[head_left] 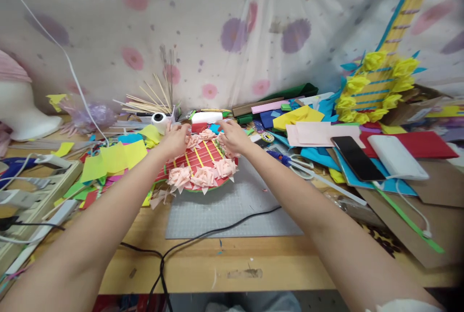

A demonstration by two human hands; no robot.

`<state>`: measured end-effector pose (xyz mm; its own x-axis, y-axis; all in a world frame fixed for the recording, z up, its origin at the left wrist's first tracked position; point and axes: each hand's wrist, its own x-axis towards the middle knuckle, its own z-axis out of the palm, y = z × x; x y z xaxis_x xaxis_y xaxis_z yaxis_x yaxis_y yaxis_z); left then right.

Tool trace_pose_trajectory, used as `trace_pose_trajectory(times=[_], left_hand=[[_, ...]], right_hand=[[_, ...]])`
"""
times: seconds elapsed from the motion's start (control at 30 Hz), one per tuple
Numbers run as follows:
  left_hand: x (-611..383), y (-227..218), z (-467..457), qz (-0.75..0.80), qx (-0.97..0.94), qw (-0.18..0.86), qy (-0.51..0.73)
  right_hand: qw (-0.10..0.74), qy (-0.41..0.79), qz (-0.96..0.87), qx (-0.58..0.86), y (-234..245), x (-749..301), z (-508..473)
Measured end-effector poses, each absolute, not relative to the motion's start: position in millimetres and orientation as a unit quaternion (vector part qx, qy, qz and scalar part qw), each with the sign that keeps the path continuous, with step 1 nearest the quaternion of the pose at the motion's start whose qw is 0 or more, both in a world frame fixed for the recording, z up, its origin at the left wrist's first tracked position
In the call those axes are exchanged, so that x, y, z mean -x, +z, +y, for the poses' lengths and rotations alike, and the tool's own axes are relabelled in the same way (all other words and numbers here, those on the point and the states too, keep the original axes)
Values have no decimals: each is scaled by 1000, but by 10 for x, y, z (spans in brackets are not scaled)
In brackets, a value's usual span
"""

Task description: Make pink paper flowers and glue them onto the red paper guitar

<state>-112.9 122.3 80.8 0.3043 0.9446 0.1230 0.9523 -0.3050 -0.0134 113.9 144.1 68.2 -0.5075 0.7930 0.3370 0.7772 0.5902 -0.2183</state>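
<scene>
A red guitar-like craft piece with yellow strips and a green edge lies in front of me, ringed by pink paper roses. My left hand is at its far left, with curled fingers on a pink rose there. On the far right side, my right hand has its fingers bent around another pink rose. Both hands partly cover the flowers they touch. Under the piece is a grey cutting mat.
Yellow paper sheets and scraps lie left, near a power strip. A blue-handled glue gun, phone and white power bank are right. A black cable crosses the mat. A yellow-flowered guitar craft stands behind.
</scene>
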Motion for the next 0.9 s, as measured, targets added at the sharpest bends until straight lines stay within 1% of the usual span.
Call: trace_pose_trajectory(times=[0.27,0.4,0.67,0.9], left_hand=[[1139,705,1256,-592,802,22,-69],[1130,710,1257,-595,800,13,-68],[1113,728,1241,-589,807,30,-38],[1142,718,1258,-578,815,49,-18]], right_hand=[[185,44,-878,439,678,-919,1564],[160,26,-894,418,649,-823,1616],[77,-15,-912,403,741,-694,1589],[57,-28,-915,398,751,-651,1581]])
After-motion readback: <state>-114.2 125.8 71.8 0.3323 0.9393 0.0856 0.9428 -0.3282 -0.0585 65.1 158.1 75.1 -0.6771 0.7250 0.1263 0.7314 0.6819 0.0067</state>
